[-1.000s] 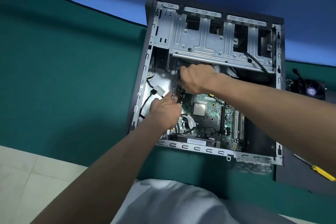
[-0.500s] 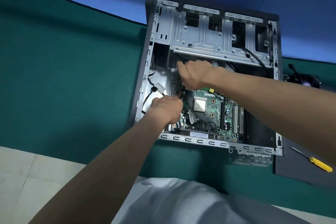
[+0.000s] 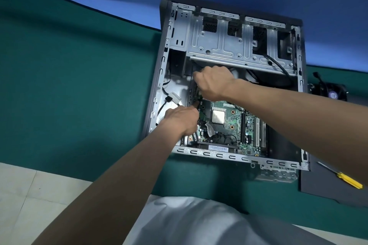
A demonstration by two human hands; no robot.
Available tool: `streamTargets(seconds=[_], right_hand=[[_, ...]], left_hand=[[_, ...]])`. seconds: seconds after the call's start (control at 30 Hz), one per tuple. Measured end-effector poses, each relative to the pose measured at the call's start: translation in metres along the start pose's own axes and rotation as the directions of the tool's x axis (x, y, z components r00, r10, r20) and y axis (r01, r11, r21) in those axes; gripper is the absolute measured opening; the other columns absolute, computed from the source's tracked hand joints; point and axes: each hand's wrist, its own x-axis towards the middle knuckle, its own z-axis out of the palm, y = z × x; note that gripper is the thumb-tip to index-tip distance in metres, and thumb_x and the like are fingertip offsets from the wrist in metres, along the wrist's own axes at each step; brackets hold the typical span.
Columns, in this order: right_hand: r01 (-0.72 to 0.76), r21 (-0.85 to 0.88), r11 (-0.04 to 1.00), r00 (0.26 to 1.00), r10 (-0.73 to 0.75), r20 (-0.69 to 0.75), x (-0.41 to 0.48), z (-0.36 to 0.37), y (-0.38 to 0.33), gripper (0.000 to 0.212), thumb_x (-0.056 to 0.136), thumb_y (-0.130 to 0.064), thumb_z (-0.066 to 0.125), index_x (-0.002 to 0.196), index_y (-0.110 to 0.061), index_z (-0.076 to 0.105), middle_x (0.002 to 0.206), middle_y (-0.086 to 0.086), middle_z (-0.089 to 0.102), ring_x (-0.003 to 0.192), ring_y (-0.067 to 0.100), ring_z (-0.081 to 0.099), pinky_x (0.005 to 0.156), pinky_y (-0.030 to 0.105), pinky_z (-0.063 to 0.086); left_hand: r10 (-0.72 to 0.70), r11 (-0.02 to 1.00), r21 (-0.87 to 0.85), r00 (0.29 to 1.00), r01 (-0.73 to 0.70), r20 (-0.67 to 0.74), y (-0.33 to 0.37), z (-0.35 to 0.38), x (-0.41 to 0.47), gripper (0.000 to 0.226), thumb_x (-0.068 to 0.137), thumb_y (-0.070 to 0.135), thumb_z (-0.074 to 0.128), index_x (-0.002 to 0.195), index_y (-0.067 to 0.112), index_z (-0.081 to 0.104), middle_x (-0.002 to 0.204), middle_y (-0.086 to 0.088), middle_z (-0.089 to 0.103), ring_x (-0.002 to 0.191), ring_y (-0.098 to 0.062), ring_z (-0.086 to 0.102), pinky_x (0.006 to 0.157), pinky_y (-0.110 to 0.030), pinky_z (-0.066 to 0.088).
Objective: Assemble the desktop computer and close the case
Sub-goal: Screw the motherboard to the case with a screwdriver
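The open grey computer case (image 3: 159,89) lies on its side on the green table. Inside it sits the green motherboard (image 3: 235,125) with a bare silver CPU (image 3: 218,116). My left hand (image 3: 182,118) reaches in from the left and pinches the board's left edge with curled fingers. Curled over the board's upper left corner, just under the metal drive cage (image 3: 229,45), my right hand (image 3: 214,83) grips it; its fingertips are hidden.
A loose white cable connector (image 3: 173,98) lies in the case left of my left hand. To the right of the case, a yellow-handled screwdriver (image 3: 347,179) rests on the black side panel (image 3: 328,189). A black fan (image 3: 334,92) sits behind it.
Both hands stay at the motherboard's left edge. My left hand has edged slightly right, closer to the board. The view has shifted a little.
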Motion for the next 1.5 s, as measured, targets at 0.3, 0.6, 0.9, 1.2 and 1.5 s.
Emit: streamTargets(seconds=[0.3, 0.6, 0.9, 1.2, 1.5], right_hand=[[0.027, -0.014, 1.000, 0.989, -0.025, 0.145, 0.002, -0.004, 0.001, 0.045, 0.099, -0.025, 0.036, 0.139, -0.007, 0.028, 0.082, 0.006, 0.048, 0.068, 0.022, 0.045, 0.060, 0.037, 0.038], [0.011, -0.198, 0.980, 0.998, 0.003, 0.070, 0.000, -0.004, -0.005, 0.035, 0.100, -0.025, 0.030, 0.124, -0.006, 0.048, 0.101, 0.014, 0.059, 0.071, 0.027, 0.045, 0.057, 0.035, 0.034], [0.022, -0.134, 0.991, 0.999, -0.017, 0.043, -0.001, -0.009, -0.006, 0.027, 0.098, -0.020, 0.035, 0.112, -0.009, 0.055, 0.096, 0.015, 0.054, 0.073, 0.027, 0.042, 0.062, 0.036, 0.036], [0.111, -0.120, 0.987, 0.993, -0.105, 0.052, 0.004, -0.008, -0.008, 0.038, 0.097, -0.019, 0.036, 0.133, -0.007, 0.044, 0.083, 0.008, 0.047, 0.071, 0.027, 0.046, 0.059, 0.037, 0.038], [0.100, -0.175, 0.979, 0.990, -0.080, 0.118, 0.007, -0.015, -0.011, 0.025, 0.097, -0.013, 0.039, 0.114, -0.008, 0.056, 0.091, 0.012, 0.051, 0.078, 0.031, 0.049, 0.063, 0.037, 0.038]], left_hand=[[-0.008, 1.000, -0.010, 1.000, 0.009, 0.004, 0.000, -0.001, -0.001, 0.026, 0.092, -0.005, 0.042, 0.109, 0.010, 0.056, 0.083, 0.001, 0.048, 0.087, -0.021, 0.053, 0.076, -0.036, 0.041], [-0.009, 0.999, -0.035, 1.000, 0.009, 0.008, 0.000, -0.002, 0.001, 0.025, 0.091, -0.004, 0.042, 0.106, 0.012, 0.054, 0.084, 0.002, 0.048, 0.087, -0.020, 0.049, 0.081, -0.037, 0.044], [-0.011, 0.999, -0.032, 1.000, 0.011, 0.003, -0.001, -0.002, 0.001, 0.024, 0.091, -0.003, 0.043, 0.106, 0.011, 0.055, 0.087, 0.001, 0.049, 0.089, -0.022, 0.049, 0.082, -0.038, 0.042], [-0.012, 0.999, -0.043, 1.000, 0.013, 0.005, 0.000, -0.003, 0.001, 0.015, 0.094, 0.001, 0.043, 0.099, 0.014, 0.048, 0.078, 0.003, 0.042, 0.087, -0.022, 0.047, 0.078, -0.037, 0.039], [-0.024, 0.998, -0.062, 0.999, 0.026, 0.031, 0.001, -0.005, 0.000, 0.010, 0.095, 0.005, 0.045, 0.097, 0.014, 0.045, 0.083, 0.001, 0.043, 0.091, -0.023, 0.046, 0.086, -0.040, 0.039]])
